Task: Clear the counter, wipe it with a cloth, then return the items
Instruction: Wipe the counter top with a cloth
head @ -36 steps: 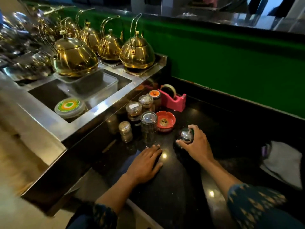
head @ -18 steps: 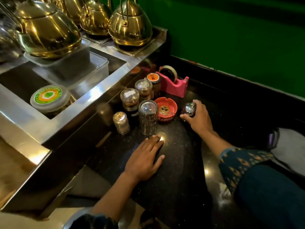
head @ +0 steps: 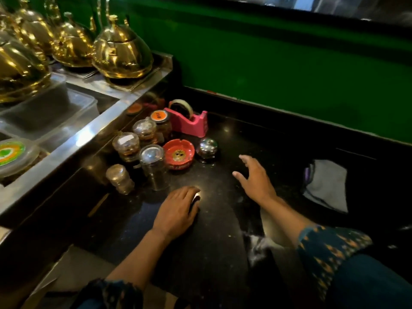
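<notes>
Cloth [head: 327, 186] lies bunched on the dark counter [head: 214, 230], off to the right of the right hand [head: 256, 181] and well apart from the left hand [head: 178, 210], so the right hand looks the nearer one for picking it up (if wiping is what comes next). It has no clear long axis, being crumpled.

The right hand hovers with fingers spread and relaxed, gripping nothing, near the small metal bell [head: 207, 148] but apart from it. The left hand rests palm down on the counter, fingers straight, holding nothing.

Counted in the back-left group: one bell, one red ashtray [head: 178, 153] just beside it, one pink tape dispenser [head: 189, 121] behind them, and five jars or shakers, among them an orange-lidded jar [head: 159, 118] and a small shaker [head: 119, 178]. Four brass kettles [head: 122, 50] can be made out on the steel ledge; more may be cut off at the edge.
</notes>
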